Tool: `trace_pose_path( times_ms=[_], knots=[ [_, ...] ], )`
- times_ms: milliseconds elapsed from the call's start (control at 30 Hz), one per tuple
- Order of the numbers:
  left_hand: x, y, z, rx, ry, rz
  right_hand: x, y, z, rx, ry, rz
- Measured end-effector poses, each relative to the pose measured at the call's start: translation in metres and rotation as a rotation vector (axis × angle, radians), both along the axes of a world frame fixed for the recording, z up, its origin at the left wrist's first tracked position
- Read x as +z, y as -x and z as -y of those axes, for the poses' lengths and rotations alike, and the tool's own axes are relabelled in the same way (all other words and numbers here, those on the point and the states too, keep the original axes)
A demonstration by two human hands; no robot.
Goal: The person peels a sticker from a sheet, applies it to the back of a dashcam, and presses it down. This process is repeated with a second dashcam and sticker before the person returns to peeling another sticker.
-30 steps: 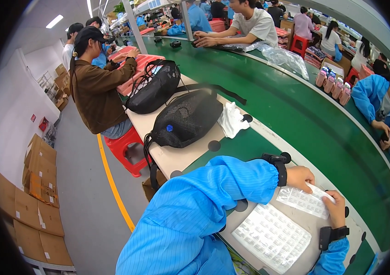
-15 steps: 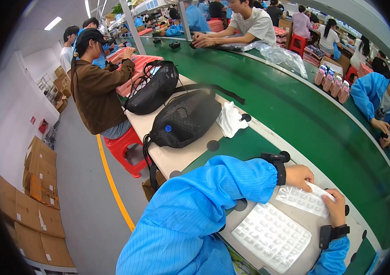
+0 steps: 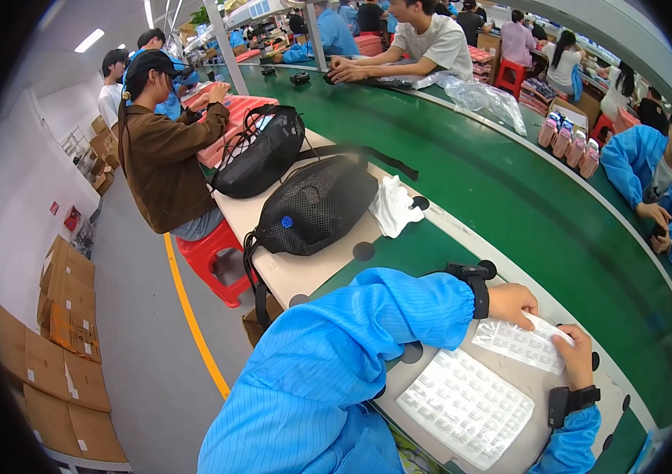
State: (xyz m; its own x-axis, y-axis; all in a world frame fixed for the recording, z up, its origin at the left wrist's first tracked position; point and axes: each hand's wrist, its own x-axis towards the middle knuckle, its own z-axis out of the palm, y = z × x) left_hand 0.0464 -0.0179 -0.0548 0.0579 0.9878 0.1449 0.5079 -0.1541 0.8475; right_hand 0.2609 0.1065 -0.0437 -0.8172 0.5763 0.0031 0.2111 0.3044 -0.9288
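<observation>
My left hand (image 3: 513,304) pinches the far edge of a white label sheet (image 3: 514,345) printed with rows of small dark text. My right hand (image 3: 577,353) grips the same sheet at its right end, thumb on top. The sheet lies low over the pale tabletop, and its far edge is slightly lifted between my fingers. Just nearer to me lies a larger white stack of label sheets (image 3: 466,408), which neither hand touches. Both wrists wear black straps with small devices over blue striped sleeves.
Black mesh bags (image 3: 316,207) and a crumpled white cloth (image 3: 395,207) lie left on the table (image 3: 288,272). Beyond runs a green conveyor belt (image 3: 502,186). A person in brown (image 3: 166,158) sits on a red stool (image 3: 213,257). Cardboard boxes (image 3: 67,316) line the wall.
The view has shifted very slightly. Both my hands keep the same hold on the label sheet, with little visible movement.
</observation>
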Motion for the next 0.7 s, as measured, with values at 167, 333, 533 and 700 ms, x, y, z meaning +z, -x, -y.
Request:
trace_pose_path(
  times_ms=[167, 333, 533, 700],
  knots=[
    [-0.0002, -0.0005, -0.0016, -0.002, -0.001, 0.009, -0.0004, -0.001, -0.0016, 0.006, -0.018, -0.016],
    [0.0018, 0.0012, 0.0002, -0.025, 0.038, -0.007, 0.0011, -0.001, -0.0007, 0.017, -0.045, -0.004],
    [0.0034, 0.0001, 0.0009, -0.025, 0.04, 0.009, 0.0048, 0.0001, 0.0021, 0.021, -0.067, 0.006],
    [0.0025, 0.001, 0.0001, -0.028, 0.036, -0.001, 0.0037, 0.0002, 0.0008, 0.02, -0.073, 0.01]
  ],
)
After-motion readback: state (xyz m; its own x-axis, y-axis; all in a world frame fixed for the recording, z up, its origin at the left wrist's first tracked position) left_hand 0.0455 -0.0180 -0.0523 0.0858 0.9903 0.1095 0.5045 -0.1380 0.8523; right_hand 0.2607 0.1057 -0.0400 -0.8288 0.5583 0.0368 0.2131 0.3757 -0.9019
